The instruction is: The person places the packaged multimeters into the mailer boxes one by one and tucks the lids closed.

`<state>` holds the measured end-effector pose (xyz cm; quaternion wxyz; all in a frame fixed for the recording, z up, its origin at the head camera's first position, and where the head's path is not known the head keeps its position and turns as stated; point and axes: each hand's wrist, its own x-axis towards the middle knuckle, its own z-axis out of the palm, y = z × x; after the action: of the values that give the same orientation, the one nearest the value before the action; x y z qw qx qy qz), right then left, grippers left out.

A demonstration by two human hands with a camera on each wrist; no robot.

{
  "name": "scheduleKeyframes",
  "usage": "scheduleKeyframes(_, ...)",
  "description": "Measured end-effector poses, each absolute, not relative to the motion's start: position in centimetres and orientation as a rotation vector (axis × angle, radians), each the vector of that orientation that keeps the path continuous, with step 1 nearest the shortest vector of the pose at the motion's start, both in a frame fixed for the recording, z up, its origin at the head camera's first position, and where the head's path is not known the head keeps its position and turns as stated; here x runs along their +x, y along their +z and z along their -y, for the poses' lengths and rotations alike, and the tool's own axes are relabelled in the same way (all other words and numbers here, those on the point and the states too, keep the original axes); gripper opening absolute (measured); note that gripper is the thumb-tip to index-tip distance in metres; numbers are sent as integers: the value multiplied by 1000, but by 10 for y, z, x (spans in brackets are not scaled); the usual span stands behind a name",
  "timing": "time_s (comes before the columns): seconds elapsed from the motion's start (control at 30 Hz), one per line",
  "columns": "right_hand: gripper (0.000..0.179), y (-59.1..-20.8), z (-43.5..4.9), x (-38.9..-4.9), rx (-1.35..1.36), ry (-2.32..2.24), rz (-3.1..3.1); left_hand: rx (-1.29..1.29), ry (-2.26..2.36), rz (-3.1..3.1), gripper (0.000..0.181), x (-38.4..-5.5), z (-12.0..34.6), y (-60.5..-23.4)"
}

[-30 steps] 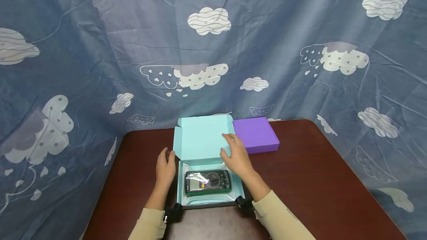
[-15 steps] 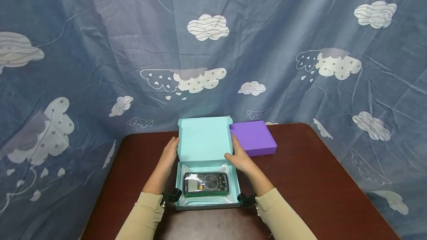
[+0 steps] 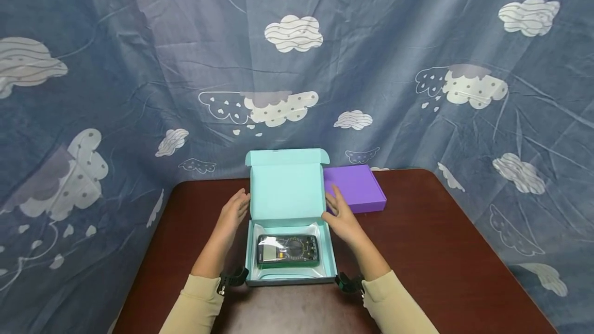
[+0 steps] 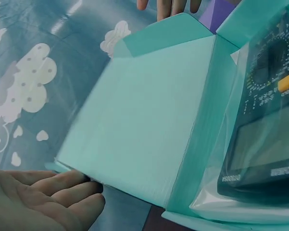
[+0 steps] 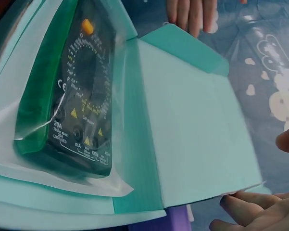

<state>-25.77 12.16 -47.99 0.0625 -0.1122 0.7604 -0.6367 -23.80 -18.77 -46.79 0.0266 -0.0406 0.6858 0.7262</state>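
Observation:
An uncovered teal cardboard box [image 3: 274,282] lies mid-table, its lid [image 3: 287,192] raised at the back. Inside sits a black-and-green digital multimeter [image 3: 287,251] in a clear plastic bag [image 5: 86,185]. My left hand [image 3: 232,214] is at the lid's left edge, fingers extended; in the left wrist view the fingertips of that hand [image 4: 48,199] lie right at the lid's edge. On the opposite side, my right hand [image 3: 342,219] has its straight fingers along the lid's right edge, thumb apart, as the right wrist view shows of the hand [image 5: 267,209] too. Neither hand grips anything.
Just right of the lid, a closed purple box [image 3: 357,187] lies on the dark brown table [image 3: 427,241]. A blue curtain [image 3: 390,55] with a cloud print hangs behind the table and along both sides.
My left hand has moved up beside the lid, and my right hand has shifted from over it to its right edge. The lid's side flaps have folded in; its front flap now shows.

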Motion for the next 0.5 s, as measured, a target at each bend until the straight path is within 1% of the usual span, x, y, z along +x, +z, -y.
scheduleKeyframes(0.03,90,-473,-122,-253,-336,-1936,-2291,-129,2257,-2113,63,-235,189,-467)
scheduleKeyframes(0.13,84,-472,-124,-248,-325,-1965,-2288,-114,2285,-2124,60,-224,192,-468)
scheduleKeyframes(0.2,80,-474,-125,-246,-328,-1990,-2290,-116,2294,-2135,60,-218,194,-469)
scheduleKeyframes(0.27,77,-484,-128,-247,-341,-2017,-2320,-106,2301,-2157,60,-214,196,-471)
scheduleKeyframes(0.37,72,-486,-130,-242,-345,-2038,-2377,-137,2327,-2160,57,-209,198,-472)
scheduleKeyframes(0.5,66,-488,-135,-237,-363,-2020,-2453,-169,2345,-2168,58,-205,199,-473)
